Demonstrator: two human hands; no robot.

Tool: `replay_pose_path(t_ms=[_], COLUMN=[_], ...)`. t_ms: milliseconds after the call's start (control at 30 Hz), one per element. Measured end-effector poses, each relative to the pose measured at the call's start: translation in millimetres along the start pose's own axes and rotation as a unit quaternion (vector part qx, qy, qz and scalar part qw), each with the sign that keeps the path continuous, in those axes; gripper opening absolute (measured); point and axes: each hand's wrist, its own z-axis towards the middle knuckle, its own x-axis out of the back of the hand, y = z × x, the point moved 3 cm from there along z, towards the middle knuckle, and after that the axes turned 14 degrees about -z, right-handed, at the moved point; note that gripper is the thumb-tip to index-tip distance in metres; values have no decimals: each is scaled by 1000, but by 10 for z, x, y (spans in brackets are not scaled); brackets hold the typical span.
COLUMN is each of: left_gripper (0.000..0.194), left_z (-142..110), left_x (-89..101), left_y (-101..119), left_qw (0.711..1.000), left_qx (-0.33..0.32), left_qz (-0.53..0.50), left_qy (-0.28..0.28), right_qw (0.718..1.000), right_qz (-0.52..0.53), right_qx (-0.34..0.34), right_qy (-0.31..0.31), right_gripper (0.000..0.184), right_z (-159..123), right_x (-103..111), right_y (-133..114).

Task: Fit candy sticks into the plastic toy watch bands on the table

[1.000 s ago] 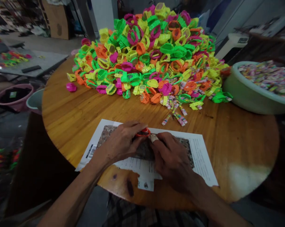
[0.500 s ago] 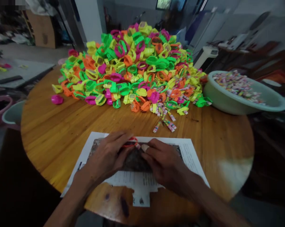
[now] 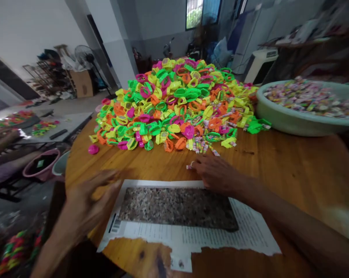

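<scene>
My right hand point(image 3: 216, 173) reaches forward over the round wooden table point(image 3: 292, 166), fingers pinched on a small wrapped candy stick point(image 3: 188, 166) at the near edge of a few loose candy sticks point(image 3: 203, 148). Just beyond lies a big heap of neon green, yellow, orange and pink plastic rings point(image 3: 174, 100). My left hand point(image 3: 87, 200) is blurred at the table's left edge, beside a torn printed sheet point(image 3: 191, 235) that carries a speckled dark slab point(image 3: 177, 208). I cannot see whether anything is in the left hand.
A pale green basin point(image 3: 301, 123) full of wrapped candies stands at the right. A single pink piece point(image 3: 93, 149) lies apart from the heap. Off the table's left edge sit a pink bucket point(image 3: 41, 168) and a low grey platform point(image 3: 55, 127) with more coloured pieces.
Both hands left the slab: the right one went forward to the loose candy sticks, the left one swung out to the left. The orange ring they held together is no longer visible.
</scene>
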Motion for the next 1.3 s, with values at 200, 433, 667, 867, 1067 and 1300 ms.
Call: replay_pose_path(t_ms=[200, 433, 667, 867, 1067, 1300], left_gripper=[40, 34, 22, 19, 44, 30], left_z=[1101, 1381, 1090, 661, 386, 289], left_x=[-1114, -1470, -1303, -995, -941, -1054], left_y=[175, 118, 57, 334, 466, 431], left_qw=[978, 972, 979, 969, 966, 953], left_qx=[-109, -67, -46, -31, -44, -103], left_qz=[60, 96, 53, -117, -125, -201], left_qy=[-167, -201, -190, -215, -224, -204], right_qw=[998, 997, 995, 990, 961, 962], right_qz=[59, 76, 52, 120, 208, 192], right_qx=[-31, -18, -8, -30, -135, -151], right_qy=[0, 0, 81, 68, 127, 124], right_gripper=[24, 13, 15, 14, 14, 12], right_z=[-171, -379, -360, -358, -285, -264], right_x=[350, 277, 251, 220, 202, 198], right_y=[-279, -586, -648, -680, -709, -785])
